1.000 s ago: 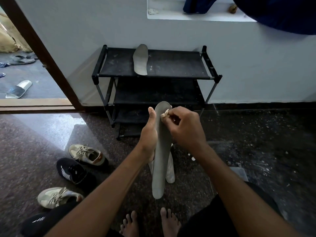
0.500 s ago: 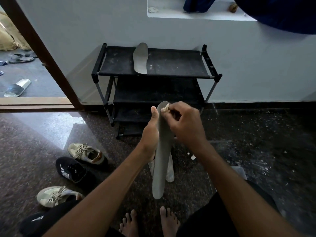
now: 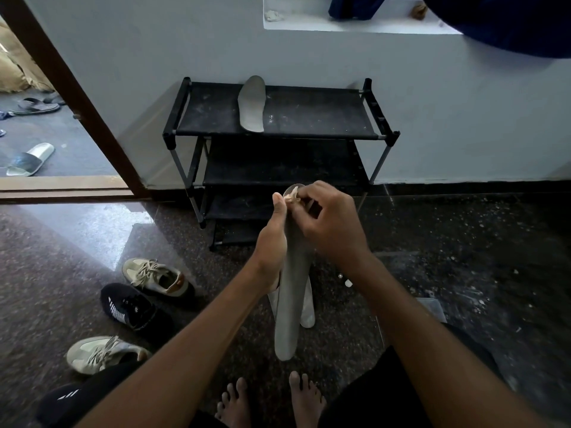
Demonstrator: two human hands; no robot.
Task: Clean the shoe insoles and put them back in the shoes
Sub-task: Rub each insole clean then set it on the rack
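A grey insole [image 3: 289,304] is set against a dark speckled floor [image 3: 463,273]; a second grey insole [image 3: 252,103] lies on a black shoe rack [image 3: 278,118] by a pale blue-white wall [image 3: 185,41]. Nearby: beige sneakers [image 3: 156,276] with cream laces, and a black sneaker [image 3: 129,307] with white stripes.

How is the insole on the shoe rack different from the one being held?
The insole on the rack lies flat and untouched on the shoe rack top shelf; the held insole hangs upright, gripped by the left hand while the right hand presses a small cloth scrap to its upper end. Both are grey.
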